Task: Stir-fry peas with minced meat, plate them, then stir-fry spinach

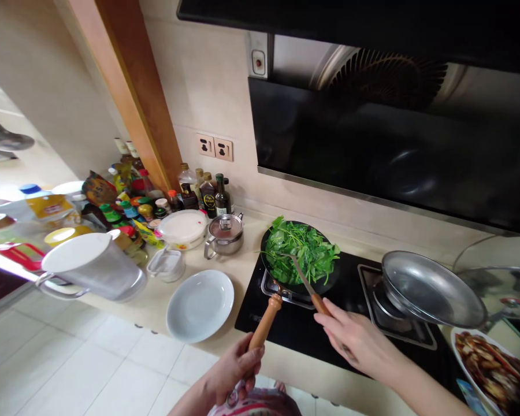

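Note:
A dark wok (270, 276) sits on the left burner of the black stove, heaped with green leafy vegetables (301, 249). My left hand (238, 365) is closed around the wok's wooden handle (265, 323). In my right hand (354, 340) is a spatula (304, 279) with a wooden grip and a metal shaft. The spatula's far end reaches into the greens, so its blade is mostly hidden. An oval white plate (200, 306) lies on the counter left of the stove.
On the right burner rests a steel pan (433, 289). A dish of cooked food (489, 364) stands at the right edge. Leftward are a lidded pot (225, 234), a pitcher (93, 268) and several bottles (208, 193). A black range hood (372, 150) overhangs the stove.

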`<control>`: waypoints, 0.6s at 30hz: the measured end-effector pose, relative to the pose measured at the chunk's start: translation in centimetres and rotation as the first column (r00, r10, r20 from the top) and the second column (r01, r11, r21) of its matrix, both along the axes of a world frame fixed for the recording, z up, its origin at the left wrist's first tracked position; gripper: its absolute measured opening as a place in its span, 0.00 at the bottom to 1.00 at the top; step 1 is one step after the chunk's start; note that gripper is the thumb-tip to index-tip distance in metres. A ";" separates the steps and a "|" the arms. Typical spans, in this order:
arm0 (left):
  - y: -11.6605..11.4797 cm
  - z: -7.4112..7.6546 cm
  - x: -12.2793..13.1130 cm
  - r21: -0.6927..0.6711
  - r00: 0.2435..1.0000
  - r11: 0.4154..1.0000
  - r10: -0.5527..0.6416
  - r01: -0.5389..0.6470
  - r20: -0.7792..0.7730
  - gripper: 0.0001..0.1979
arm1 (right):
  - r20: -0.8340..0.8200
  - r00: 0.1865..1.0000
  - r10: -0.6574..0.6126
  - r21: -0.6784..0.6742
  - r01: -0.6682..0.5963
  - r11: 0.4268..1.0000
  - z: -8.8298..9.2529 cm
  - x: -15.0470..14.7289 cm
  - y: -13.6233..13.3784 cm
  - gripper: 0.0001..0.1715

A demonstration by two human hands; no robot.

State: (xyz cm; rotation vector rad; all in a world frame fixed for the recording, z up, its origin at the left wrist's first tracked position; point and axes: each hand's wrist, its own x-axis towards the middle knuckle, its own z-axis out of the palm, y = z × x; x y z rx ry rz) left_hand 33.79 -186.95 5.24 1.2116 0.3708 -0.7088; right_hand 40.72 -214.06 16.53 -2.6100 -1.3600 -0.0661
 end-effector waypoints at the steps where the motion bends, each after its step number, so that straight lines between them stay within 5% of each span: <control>1: 0.0 0.0 0.0 0.003 1.000 1.000 0.001 -0.001 -0.005 0.28 | -0.042 0.999 -0.013 0.036 0.015 0.999 0.7 0.2 -0.1 0.22; 7: 0.0 0.0 -0.1 0.009 1.000 1.000 -0.016 0.016 0.007 0.27 | -0.132 0.985 -0.112 0.203 0.138 0.969 3.3 1.2 -1.2 0.17; 12: 0.0 0.0 0.0 0.013 1.000 1.000 -0.005 0.005 -0.004 0.27 | -0.122 0.958 -0.259 0.341 0.286 0.896 6.5 4.5 -4.7 0.14; 15: 0.0 0.0 0.0 0.020 1.000 1.000 0.005 -0.005 0.003 0.27 | -0.149 0.915 -0.376 0.400 0.403 0.823 5.2 7.9 -6.4 0.15; 18: -0.1 0.1 0.0 0.029 1.000 1.000 0.011 -0.011 0.003 0.26 | -0.353 0.835 -0.421 0.515 0.549 0.658 1.2 11.0 -6.7 0.17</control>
